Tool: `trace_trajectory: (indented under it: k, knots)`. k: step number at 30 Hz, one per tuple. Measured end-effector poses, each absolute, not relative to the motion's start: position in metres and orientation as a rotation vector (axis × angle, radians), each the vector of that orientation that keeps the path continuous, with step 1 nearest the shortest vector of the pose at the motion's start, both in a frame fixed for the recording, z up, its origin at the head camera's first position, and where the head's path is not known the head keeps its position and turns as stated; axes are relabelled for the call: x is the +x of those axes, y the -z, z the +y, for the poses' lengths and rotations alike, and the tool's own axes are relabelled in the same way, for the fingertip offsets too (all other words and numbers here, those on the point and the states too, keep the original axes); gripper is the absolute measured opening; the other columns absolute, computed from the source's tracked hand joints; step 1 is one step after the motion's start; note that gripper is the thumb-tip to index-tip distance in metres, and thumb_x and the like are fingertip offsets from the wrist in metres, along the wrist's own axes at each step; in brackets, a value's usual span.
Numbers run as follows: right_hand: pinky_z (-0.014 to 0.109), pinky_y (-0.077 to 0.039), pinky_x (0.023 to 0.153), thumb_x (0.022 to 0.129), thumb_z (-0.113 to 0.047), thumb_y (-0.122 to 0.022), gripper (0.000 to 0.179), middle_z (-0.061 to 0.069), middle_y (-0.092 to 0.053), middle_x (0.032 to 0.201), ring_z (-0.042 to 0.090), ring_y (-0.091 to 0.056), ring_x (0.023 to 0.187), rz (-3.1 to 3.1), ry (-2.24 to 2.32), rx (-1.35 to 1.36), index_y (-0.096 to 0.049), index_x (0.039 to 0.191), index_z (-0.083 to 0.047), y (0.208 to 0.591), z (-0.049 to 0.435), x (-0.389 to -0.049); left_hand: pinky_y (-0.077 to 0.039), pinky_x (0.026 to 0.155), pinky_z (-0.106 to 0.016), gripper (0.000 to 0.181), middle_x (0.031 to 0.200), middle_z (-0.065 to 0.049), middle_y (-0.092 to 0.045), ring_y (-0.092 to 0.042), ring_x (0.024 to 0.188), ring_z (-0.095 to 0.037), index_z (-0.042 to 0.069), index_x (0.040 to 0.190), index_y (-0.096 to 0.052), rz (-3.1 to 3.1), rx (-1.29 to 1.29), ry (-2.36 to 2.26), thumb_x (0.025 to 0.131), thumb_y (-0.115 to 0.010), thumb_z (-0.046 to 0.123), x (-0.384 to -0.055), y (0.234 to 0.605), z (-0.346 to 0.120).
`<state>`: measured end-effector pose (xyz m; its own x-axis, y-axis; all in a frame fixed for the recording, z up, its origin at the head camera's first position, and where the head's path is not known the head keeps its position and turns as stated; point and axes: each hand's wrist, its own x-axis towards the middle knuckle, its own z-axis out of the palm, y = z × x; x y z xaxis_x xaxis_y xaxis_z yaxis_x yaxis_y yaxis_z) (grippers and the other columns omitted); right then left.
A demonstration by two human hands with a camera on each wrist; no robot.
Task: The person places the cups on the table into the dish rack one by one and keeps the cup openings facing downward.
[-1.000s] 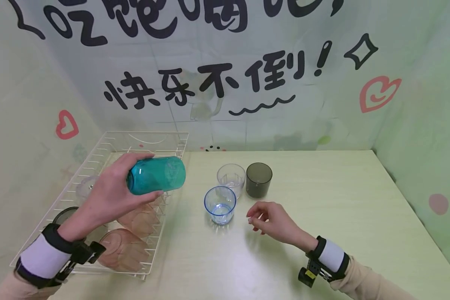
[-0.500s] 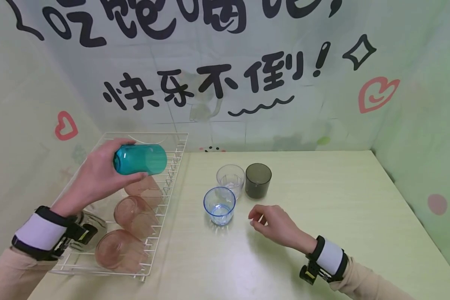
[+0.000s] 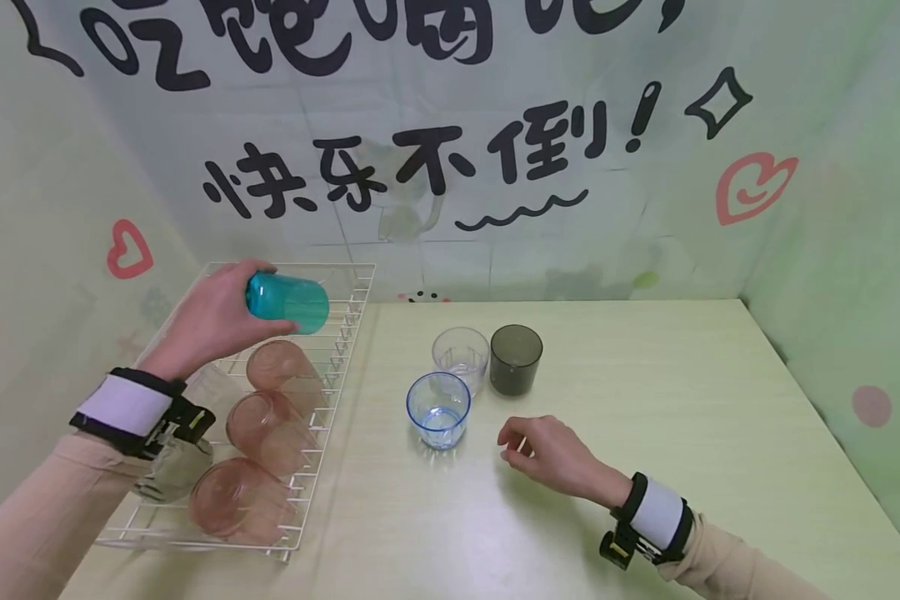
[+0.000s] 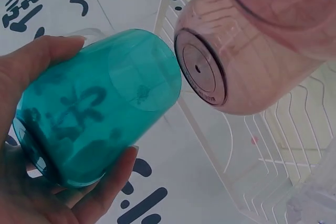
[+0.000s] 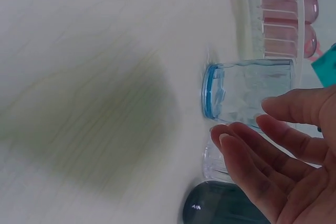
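Observation:
My left hand (image 3: 213, 312) grips a teal glass (image 3: 291, 303) by its base end, and the glass lies sideways above the far part of a white wire rack (image 3: 354, 333). In the left wrist view the teal glass (image 4: 105, 103) overlaps the edge of a pink glass (image 4: 202, 66). Three pink glasses (image 3: 258, 429) lean in a row along the rack's right side. My right hand (image 3: 551, 454) hovers over the table with loosely curled fingers and holds nothing. Just left of it stands a blue-rimmed glass (image 3: 438, 412).
Behind the blue-rimmed glass are a clear glass (image 3: 461, 358) and a dark grey glass (image 3: 517, 360). A clear glass with dark markings (image 3: 176, 471) sits in the rack's left side, partly under my left wrist. A printed cloth (image 3: 645, 233) hangs behind the table.
My left hand has carried the teal glass leftward and farther back over the rack, uncovering the pink glasses. The right hand has dropped slightly; the glasses on the table have not moved.

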<state>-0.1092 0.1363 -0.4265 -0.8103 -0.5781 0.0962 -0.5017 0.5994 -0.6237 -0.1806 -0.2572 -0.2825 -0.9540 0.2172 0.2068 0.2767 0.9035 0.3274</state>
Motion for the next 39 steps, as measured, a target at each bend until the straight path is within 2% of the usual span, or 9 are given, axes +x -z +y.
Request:
trace_trajectory:
  k: [10,20,24,39]
  knots:
    - [0.021,-0.043,0.057,0.086,-0.006,-0.063,0.006,-0.006,-0.061,0.075,0.005,-0.056,0.064,2.707,0.986,-0.916,-0.065,0.091,-0.005,0.43,0.138,-0.108,-0.047,0.076,-0.051,0.076,0.111,-0.029,-0.052,-0.052,0.095,-0.042,-0.009,0.123,-0.044,-3.076,-0.313,0.489,0.071,-0.079,0.033,-0.212,0.288,-0.25]
    - [0.021,-0.043,0.056,0.086,-0.006,-0.063,0.005,-0.006,-0.061,0.075,0.005,-0.055,0.063,2.702,0.986,-0.907,-0.065,0.091,-0.006,0.43,0.137,-0.109,-0.046,0.07,-0.044,0.063,0.099,-0.022,-0.056,-0.053,0.087,-0.035,-0.008,0.111,-0.05,-3.194,-0.389,0.425,0.07,-0.079,0.031,-0.23,0.294,-0.248]
    - [0.021,-0.043,0.056,0.086,-0.007,-0.063,0.006,-0.007,-0.061,0.075,0.005,-0.055,0.063,2.695,0.986,-0.906,-0.065,0.091,-0.006,0.43,0.136,-0.109,-0.046,0.069,-0.043,0.06,0.096,-0.021,-0.055,-0.053,0.086,-0.035,-0.007,0.106,-0.048,-3.255,-0.377,0.402,0.07,-0.079,0.031,-0.233,0.296,-0.249]
    - [0.022,-0.043,0.057,0.087,-0.009,-0.064,0.004,-0.008,-0.061,0.075,0.005,-0.055,0.064,2.679,1.003,-0.895,-0.065,0.091,-0.007,0.432,0.135,-0.108,-0.046,0.073,-0.043,0.067,0.097,-0.024,-0.053,-0.052,0.087,-0.037,-0.01,0.11,-0.041,-3.402,-0.388,0.372,0.076,-0.077,0.035,-0.239,0.306,-0.249]
